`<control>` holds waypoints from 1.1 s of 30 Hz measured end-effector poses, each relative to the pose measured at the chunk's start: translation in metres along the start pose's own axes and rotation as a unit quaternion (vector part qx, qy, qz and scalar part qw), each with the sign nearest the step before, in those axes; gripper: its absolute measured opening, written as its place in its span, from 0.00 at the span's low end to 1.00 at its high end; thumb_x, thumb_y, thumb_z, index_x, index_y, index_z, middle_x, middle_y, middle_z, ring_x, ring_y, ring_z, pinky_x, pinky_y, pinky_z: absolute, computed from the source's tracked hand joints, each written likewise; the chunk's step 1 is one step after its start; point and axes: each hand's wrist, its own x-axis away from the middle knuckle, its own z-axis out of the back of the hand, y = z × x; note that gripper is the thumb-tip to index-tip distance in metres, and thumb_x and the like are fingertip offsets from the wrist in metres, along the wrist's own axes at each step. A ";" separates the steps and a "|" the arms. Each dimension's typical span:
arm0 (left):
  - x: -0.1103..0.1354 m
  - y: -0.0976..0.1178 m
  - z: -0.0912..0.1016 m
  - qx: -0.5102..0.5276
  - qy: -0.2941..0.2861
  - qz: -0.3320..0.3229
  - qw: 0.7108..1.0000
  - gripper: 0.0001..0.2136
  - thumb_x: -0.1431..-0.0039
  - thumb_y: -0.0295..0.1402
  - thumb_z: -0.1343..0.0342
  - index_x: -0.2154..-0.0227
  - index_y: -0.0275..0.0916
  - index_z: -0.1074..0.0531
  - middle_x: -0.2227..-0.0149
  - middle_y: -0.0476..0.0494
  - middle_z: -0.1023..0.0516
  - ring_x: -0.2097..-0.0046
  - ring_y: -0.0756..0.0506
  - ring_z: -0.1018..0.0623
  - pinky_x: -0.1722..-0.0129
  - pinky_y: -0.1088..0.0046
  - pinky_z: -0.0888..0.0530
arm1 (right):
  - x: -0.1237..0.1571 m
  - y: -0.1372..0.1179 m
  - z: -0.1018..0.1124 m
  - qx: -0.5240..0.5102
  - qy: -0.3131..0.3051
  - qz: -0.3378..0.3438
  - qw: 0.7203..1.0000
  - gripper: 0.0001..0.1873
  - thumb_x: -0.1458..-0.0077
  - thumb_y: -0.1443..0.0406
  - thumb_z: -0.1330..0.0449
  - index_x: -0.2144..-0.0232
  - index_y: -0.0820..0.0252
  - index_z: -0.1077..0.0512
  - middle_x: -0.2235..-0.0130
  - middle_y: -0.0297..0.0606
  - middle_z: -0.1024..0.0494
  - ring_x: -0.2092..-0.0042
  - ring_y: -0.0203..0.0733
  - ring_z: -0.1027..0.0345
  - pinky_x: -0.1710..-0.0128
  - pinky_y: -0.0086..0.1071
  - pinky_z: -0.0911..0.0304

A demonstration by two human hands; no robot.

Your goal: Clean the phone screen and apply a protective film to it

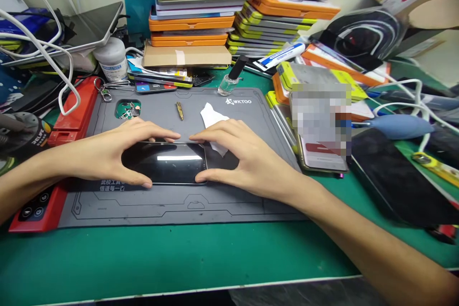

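Note:
A smartphone (168,164) with a dark, glossy screen lies face up on the grey work mat (150,206), and a bright reflection crosses its glass. My left hand (120,155) grips its left end, thumb on the near edge and fingers along the far edge. Around the right end is my right hand (247,155), holding it the same way. Beyond the right fingers lies a crumpled white wipe (212,115), partly covered by that hand. A small brass-coloured piece (180,110) rests on the mat behind the phone.
Behind the mat's logo stands a small glass bottle (228,84) with a black cap. A red fixture (81,117) borders the mat's left side. Another phone (322,155) lies at the right near a blue air blower (401,126). Orange boxes (191,23) are stacked at the back.

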 end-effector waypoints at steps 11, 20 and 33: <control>-0.002 -0.001 -0.003 -0.034 0.005 0.013 0.999 0.42 0.38 0.62 0.26 0.25 0.55 0.29 0.32 0.38 0.21 0.33 0.31 0.23 0.28 0.50 0.28 | 0.000 -0.001 0.003 -0.057 -0.039 -0.064 0.996 0.27 0.38 0.47 0.19 0.45 0.50 0.21 0.43 0.44 0.14 0.40 0.59 0.20 0.38 0.54 0.27; -0.005 0.004 -0.006 -0.085 0.003 -0.004 0.996 0.36 0.34 0.59 0.29 0.29 0.51 0.24 0.37 0.38 0.21 0.38 0.34 0.21 0.32 0.56 0.24 | 0.000 -0.012 0.007 -0.082 0.023 -0.130 0.988 0.08 0.23 0.63 0.38 0.54 0.52 0.18 0.52 0.40 0.11 0.44 0.51 0.19 0.39 0.46 0.26; -0.005 0.004 -0.007 -0.078 0.007 0.024 0.997 0.39 0.38 0.67 0.30 0.31 0.54 0.23 0.40 0.40 0.20 0.41 0.34 0.20 0.36 0.57 0.24 | -0.006 -0.018 0.008 -0.222 0.020 -0.266 0.938 0.13 0.25 0.60 0.38 0.57 0.52 0.13 0.53 0.38 0.09 0.49 0.48 0.16 0.43 0.42 0.24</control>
